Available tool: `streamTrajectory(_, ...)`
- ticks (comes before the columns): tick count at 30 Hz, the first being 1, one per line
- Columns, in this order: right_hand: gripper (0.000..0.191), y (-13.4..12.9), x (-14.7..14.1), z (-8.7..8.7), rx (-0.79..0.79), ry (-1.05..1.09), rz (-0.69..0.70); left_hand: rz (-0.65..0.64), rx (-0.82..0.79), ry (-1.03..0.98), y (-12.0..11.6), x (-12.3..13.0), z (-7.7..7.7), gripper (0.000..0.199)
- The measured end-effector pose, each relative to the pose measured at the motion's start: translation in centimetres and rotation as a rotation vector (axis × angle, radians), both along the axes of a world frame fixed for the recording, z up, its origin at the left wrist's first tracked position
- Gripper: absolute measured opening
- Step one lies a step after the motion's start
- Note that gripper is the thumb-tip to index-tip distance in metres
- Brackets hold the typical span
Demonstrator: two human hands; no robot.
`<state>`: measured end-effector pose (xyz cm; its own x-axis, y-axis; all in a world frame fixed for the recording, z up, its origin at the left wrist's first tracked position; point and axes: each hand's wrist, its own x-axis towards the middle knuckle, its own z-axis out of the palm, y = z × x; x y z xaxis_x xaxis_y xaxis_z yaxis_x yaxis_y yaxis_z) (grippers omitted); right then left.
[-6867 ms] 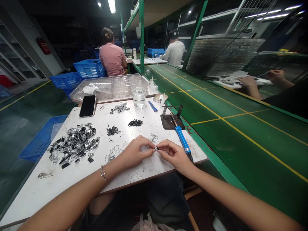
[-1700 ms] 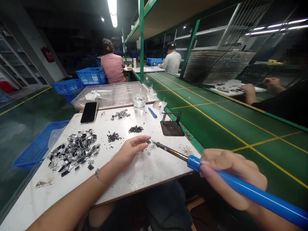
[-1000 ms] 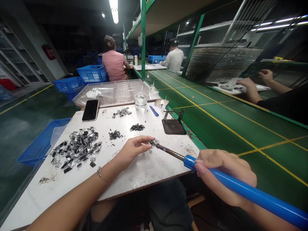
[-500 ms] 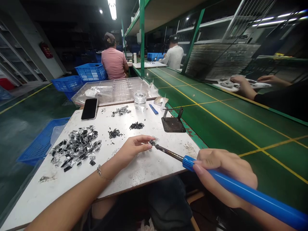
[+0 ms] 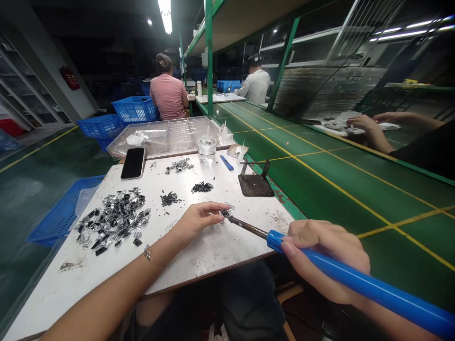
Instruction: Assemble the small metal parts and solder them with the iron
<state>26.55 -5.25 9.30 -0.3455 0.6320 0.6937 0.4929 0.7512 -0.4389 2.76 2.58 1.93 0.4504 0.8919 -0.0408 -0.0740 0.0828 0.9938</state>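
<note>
My right hand (image 5: 327, 258) is closed around the blue handle of a soldering iron (image 5: 341, 270), whose dark metal shaft points left over the white board. My left hand (image 5: 199, 220) pinches a small dark-and-silver part (image 5: 224, 213) between thumb and forefinger. The iron's tip meets or nearly meets this part; I cannot tell which. Thin metal bits (image 5: 231, 207) lie on the board just behind the fingertips. Left of my left hand is a large pile of black and silver metal pieces (image 5: 113, 218). Two small heaps of black bits (image 5: 169, 198) (image 5: 202, 187) lie beyond it.
Behind stand a metal iron stand (image 5: 256, 184), a glass of water (image 5: 206, 150), a blue strip (image 5: 226, 163) and a phone (image 5: 133, 163). A clear plastic tray (image 5: 170, 135) lies at the board's far edge. Co-workers sit ahead and across the green bench (image 5: 320, 175).
My right hand and the soldering iron have shifted slightly left. My left hand keeps its pinch in nearly the same spot. The co-worker's hands at the right have moved.
</note>
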Motion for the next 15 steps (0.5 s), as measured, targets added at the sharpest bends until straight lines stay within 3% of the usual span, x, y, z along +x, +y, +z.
streamTrajectory(5,0.019,0.3,-0.1,-0.1,0.014,0.002,0.019,-0.005,-0.002,0.006,0.0,0.0,0.0,0.031)
streamTrajectory(9,0.02,0.1,0.0,0.9,0.064,0.089,0.093,0.005,-0.03,-0.006,0.1,-0.1,-0.1,0.03)
streamTrajectory(12,0.019,-0.5,0.7,1.5,0.038,0.137,-0.025,0.014,-0.071,-0.033,0.2,-0.1,-0.2,0.031)
streamTrajectory(15,0.019,-0.1,1.7,1.1,0.109,0.171,-0.169,0.018,-0.09,-0.051,0.3,-0.1,-0.4,0.033)
